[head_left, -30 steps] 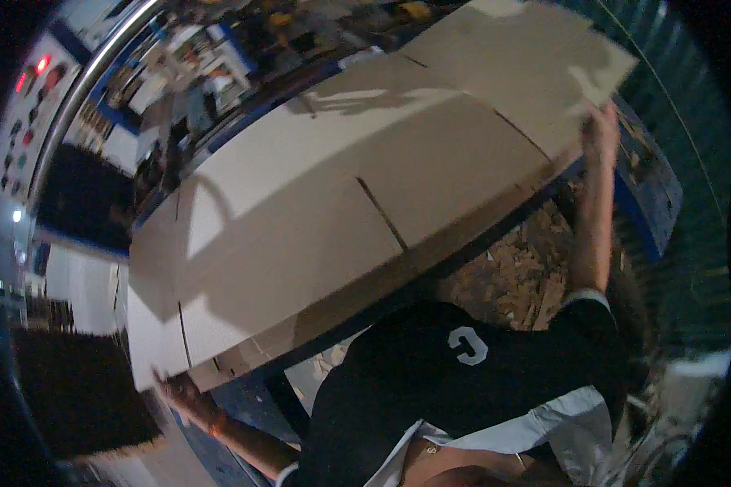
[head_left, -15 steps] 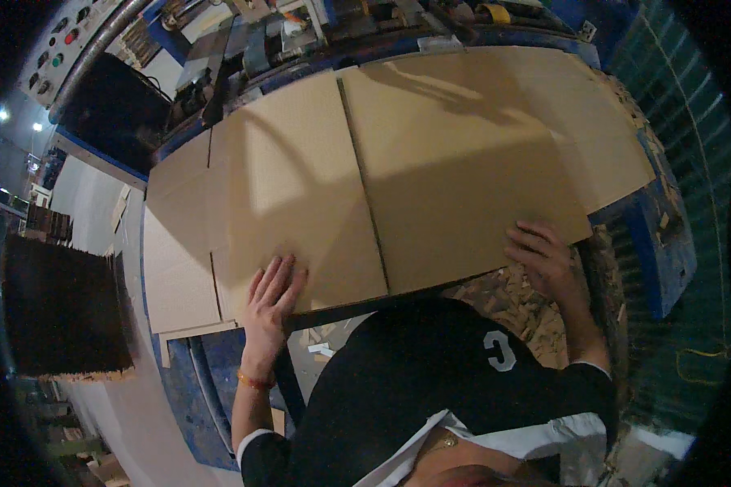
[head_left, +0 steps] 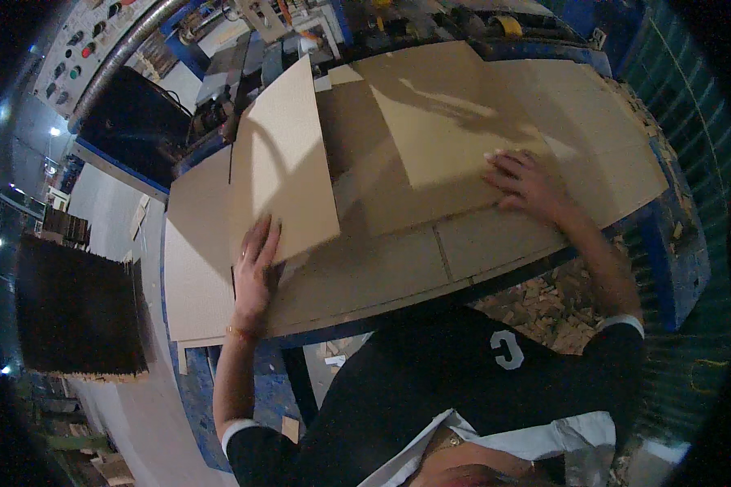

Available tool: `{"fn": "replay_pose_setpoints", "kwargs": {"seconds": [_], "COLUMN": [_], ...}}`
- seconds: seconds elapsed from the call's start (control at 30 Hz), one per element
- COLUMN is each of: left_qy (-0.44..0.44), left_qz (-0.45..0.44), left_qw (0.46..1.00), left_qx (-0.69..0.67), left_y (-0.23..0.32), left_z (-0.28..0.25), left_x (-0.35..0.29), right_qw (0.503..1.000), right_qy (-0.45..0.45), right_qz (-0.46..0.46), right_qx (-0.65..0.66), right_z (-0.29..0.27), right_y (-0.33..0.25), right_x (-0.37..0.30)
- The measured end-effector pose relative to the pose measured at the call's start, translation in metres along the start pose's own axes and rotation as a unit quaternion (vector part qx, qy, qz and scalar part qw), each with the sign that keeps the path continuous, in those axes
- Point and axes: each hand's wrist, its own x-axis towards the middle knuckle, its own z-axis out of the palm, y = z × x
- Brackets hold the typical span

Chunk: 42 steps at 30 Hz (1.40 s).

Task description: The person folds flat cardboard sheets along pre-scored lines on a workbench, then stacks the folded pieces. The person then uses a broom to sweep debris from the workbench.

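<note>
A scored, slotted cardboard box blank [head_left: 284,146] lies over a larger cardboard sheet [head_left: 390,264] on the blue machine bed. Its left panel is tilted, its free edge standing away from the right panel [head_left: 439,122], with a wide gap between the two. My left hand [head_left: 256,272] rests on the lower left part of the left panel, fingers stretched out and close together. On the near edge of the right panel lies my right hand [head_left: 528,187], its fingers apart and slightly bent. Neither palm's underside shows.
Machine rollers and metal parts [head_left: 300,32] run along the far side. A control panel [head_left: 81,57] with buttons stands at the far left. Cardboard scraps [head_left: 544,304] are heaped below the near edge. A dark stack [head_left: 77,308] stands on the floor to the left.
Both hands have moved away from my body, and the upper panels have shifted farther in. A gap has opened between them, baring the sheet beneath. The left panel is now tilted.
</note>
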Motion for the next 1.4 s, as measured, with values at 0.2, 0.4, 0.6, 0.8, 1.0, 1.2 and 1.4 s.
{"fn": "replay_pose_setpoints", "kwargs": {"seconds": [0.2, 0.4, 0.6, 0.8, 1.0, 1.2, 1.4], "left_qy": [0.071, 0.091, 0.114, 0.242, 0.130, 0.324, 0.473], "left_qz": [0.025, 0.010, -0.094, -0.304, -0.595, -0.589, -0.564], "left_qw": [0.997, 0.990, 0.966, 0.920, 0.788, 0.739, 0.652], "left_qx": [0.027, 0.111, 0.210, -0.036, 0.090, 0.044, -0.182], "left_y": [-0.047, -0.071, -0.073, -0.097, -0.134, -0.086, -0.112], "left_z": [0.035, 0.055, 0.059, 0.009, -0.015, -0.013, -0.033], "left_x": [0.080, 0.123, 0.117, -0.054, -0.185, -0.133, -0.161], "right_qw": [0.997, 0.987, 0.971, 0.906, 0.687, 0.681, 0.416], "right_qy": [-0.037, 0.010, 0.035, 0.174, 0.179, 0.316, 0.810], "right_qz": [0.062, 0.157, 0.226, 0.377, 0.695, 0.660, 0.323], "right_qx": [0.020, -0.017, -0.069, 0.083, -0.111, 0.044, 0.258], "right_z": [0.016, 0.037, 0.032, 0.001, 0.013, 0.012, -0.011], "right_y": [0.052, 0.062, 0.025, 0.030, 0.060, 0.080, 0.095], "right_x": [0.071, 0.107, 0.126, -0.038, -0.153, -0.147, -0.137]}}
